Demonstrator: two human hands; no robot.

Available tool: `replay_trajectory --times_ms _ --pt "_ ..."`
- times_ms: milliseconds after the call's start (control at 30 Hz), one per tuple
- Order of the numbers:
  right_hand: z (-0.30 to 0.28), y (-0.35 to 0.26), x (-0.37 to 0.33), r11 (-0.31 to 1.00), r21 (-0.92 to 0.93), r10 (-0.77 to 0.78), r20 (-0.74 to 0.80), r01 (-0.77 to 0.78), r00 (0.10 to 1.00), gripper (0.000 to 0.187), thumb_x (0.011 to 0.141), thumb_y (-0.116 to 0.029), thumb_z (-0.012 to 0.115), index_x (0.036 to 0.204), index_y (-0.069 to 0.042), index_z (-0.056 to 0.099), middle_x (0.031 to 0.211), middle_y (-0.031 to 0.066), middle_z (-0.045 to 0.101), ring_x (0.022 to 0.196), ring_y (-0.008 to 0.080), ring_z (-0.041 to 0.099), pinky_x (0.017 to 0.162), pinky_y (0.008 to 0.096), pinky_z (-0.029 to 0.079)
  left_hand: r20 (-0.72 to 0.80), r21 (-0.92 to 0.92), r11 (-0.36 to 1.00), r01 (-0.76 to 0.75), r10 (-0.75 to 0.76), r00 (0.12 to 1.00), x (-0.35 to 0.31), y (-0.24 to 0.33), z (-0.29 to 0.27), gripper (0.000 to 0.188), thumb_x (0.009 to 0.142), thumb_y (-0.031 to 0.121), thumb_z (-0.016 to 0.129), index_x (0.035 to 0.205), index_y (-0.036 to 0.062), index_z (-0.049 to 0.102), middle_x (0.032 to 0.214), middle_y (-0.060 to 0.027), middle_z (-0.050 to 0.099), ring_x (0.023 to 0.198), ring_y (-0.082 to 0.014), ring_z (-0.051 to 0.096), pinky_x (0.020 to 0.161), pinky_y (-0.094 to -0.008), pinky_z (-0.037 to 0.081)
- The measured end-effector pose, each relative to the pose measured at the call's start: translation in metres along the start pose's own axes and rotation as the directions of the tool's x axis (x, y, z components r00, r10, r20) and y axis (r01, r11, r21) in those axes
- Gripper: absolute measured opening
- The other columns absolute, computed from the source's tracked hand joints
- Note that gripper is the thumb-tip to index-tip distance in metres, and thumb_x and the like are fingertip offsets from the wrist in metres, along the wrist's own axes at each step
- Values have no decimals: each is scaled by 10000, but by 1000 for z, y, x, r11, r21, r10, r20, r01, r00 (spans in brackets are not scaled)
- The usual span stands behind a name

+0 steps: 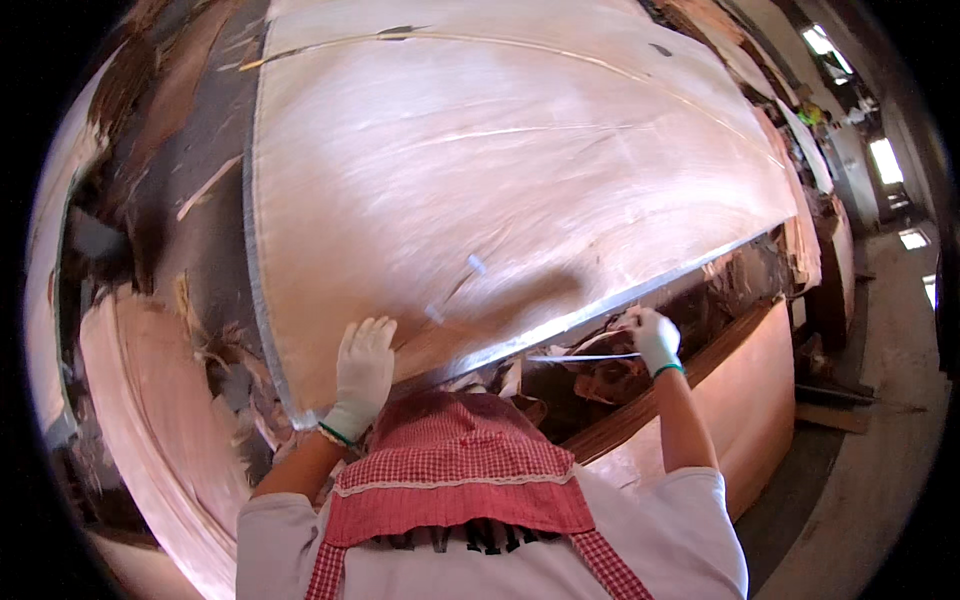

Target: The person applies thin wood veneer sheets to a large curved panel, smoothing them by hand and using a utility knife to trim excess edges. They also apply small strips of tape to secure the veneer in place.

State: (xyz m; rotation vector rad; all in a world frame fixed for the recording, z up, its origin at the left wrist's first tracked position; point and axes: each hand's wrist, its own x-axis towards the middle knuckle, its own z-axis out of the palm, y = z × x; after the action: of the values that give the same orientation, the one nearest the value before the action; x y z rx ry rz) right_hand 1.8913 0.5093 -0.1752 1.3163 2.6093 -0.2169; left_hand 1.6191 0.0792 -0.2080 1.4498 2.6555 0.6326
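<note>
A large sheet of pale wood veneer [520, 180] lies in front of me, with a long split across its far part. My left hand [365, 370], in a white glove with a green cuff, rests flat on the sheet near its front left edge, fingers stretched out. Beyond the sheet's front edge, my gloved right hand [655, 338] is closed, fingers curled. A thin white strip [585, 357], which looks like tape, runs leftward from it; the exact grip is hidden. Two small whitish tape pieces, one farther off [477, 265] and one nearer [434, 314], lie on the veneer.
A metal edge [520, 342] runs along the sheet's front. Below it are torn veneer scraps [610, 380]. Veneer stacks stand at the left [160, 400] and right [730, 390]. A walkway [880, 400] runs along the far right, by bright windows.
</note>
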Motion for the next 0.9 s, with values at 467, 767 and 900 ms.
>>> replay_trajectory --times_ms 467,767,900 --pt "54 -171 185 569 821 -141 52 38 989 320 868 -270 686 930 44 685 725 186 674 665 240 661 613 368 510 11 74 973 -220 220 976 277 74 146 740 880 407 605 1468 33 355 1532 -118 363 1435 -263 307 1201 -432 205" --pt "-11 -129 263 751 641 -342 177 156 923 379 859 -334 716 943 32 663 847 230 684 696 364 660 652 436 523 302 124 974 -189 144 942 332 91 158 578 935 380 544 1402 49 468 1495 -117 432 1392 -256 386 1189 -412 233" --pt "39 -113 300 544 829 -319 63 128 946 374 847 -297 715 1056 6 650 828 202 686 732 293 670 678 415 528 -50 61 942 -329 333 942 381 110 176 504 949 349 527 1349 43 525 1439 -139 494 1361 -263 429 1177 -413 252"
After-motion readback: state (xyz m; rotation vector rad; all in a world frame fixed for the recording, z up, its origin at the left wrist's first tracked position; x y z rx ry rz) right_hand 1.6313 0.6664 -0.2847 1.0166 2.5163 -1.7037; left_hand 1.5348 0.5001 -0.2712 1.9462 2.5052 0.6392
